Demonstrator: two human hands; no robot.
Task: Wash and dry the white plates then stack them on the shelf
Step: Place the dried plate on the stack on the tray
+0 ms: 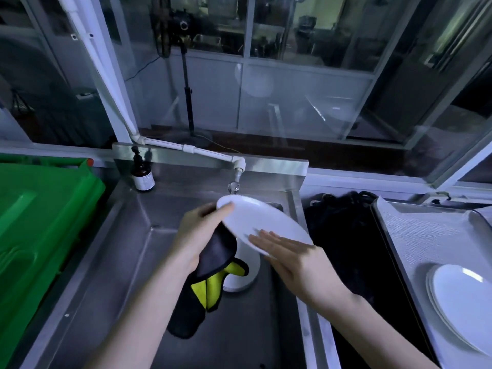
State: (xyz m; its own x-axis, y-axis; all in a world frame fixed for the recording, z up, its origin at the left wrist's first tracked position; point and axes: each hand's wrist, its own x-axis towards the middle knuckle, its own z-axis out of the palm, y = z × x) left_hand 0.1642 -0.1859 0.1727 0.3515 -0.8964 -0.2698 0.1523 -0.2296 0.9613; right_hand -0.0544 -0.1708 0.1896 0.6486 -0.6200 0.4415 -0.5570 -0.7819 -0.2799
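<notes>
A white plate (255, 219) is held tilted over the steel sink (133, 251), just below the tap (234, 186). My left hand (202, 230) grips its left rim with the thumb on top, and also holds a black and yellow cloth (210, 278) that hangs down under the plate. My right hand (287, 251) lies flat with straight fingers on the plate's lower right face. Another white plate (246, 272) rests in the sink below, partly hidden by the cloth and the held plate. A stack of white plates (463, 302) sits on the surface at the right.
A green crate (40, 222) stands left of the sink. A brown pump bottle (142, 174) is at the sink's back left corner. A dark gap with black material (343, 235) separates the sink from the right-hand tray surface (415, 235). Glass panels rise behind.
</notes>
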